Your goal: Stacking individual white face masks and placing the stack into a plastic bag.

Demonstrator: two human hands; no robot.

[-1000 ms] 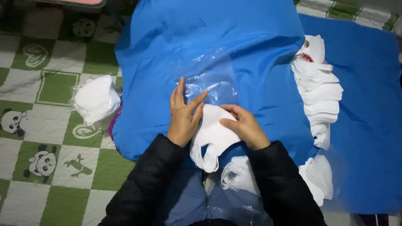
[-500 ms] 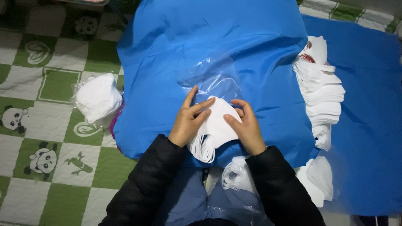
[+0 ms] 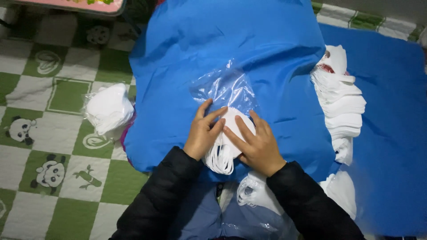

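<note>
- White, folded fabric face mask (image 3: 233, 129) sits pinched between both your hands, in the middle of the blue cloth sheet (image 3: 231, 44) draped in front of you.
- Your left hand (image 3: 203, 133) is half closed on the mask's left edge, fingers bent over the top and thumb below; it grasps the mask.
- Your right hand (image 3: 255, 144) lies flatter, fingers spread across the mask's face and pressing it down; it holds the mask too.
- White elastic ear loops (image 3: 219, 160) bunch out of the mask's near end, between your wrists.
- One clear plastic bag (image 3: 227, 86) lies on the blue sheet just beyond the mask, its mouth touching the mask's far edge; I cannot tell whether the mask is partly inside.
- One long stack of white masks (image 3: 340, 104) lies right of the blue sheet's raised part; too many to count.
- One sealed clear packet of white masks (image 3: 109, 109) rests left of the blue sheet, on the green-and-white panda mat (image 3: 40, 146).
- More loose white masks (image 3: 255, 191) lie in your lap, below the blue sheet.
</note>
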